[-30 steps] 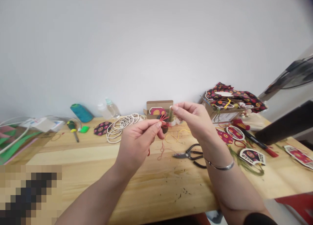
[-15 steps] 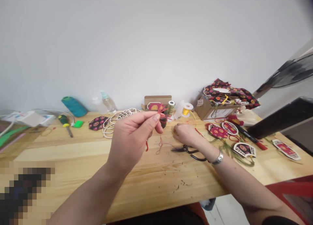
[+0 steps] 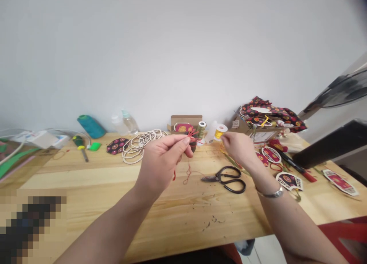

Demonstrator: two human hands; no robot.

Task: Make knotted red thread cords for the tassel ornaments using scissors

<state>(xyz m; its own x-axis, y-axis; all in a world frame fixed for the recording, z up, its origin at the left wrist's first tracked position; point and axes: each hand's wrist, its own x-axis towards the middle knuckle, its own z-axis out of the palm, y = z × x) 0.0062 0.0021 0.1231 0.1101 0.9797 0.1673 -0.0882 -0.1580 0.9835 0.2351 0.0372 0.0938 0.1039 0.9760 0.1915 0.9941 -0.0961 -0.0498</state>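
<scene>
My left hand [image 3: 163,162] is raised over the wooden table [image 3: 120,187] and pinches a small red cord knot [image 3: 192,136] between thumb and forefinger; a red cord tail hangs below it. My right hand [image 3: 239,147] is further right, fingers pinched on a yellow cord [image 3: 222,146] near the yellow thread spool [image 3: 219,132]. Black scissors [image 3: 226,178] lie on the table just below my right hand.
At the back stand a teal spool [image 3: 91,126], clear bottles [image 3: 126,122], a screwdriver [image 3: 80,145], stacked wooden frames [image 3: 137,146] and a small cardboard box [image 3: 185,123]. A box of patterned fabric [image 3: 266,119] and several finished ornaments [image 3: 289,180] lie right. A black bar [image 3: 329,145] juts in.
My right hand left the knot, dropped to the table beside the scissors, then rose with the yellow cord pinched. My left hand kept holding the red knot.
</scene>
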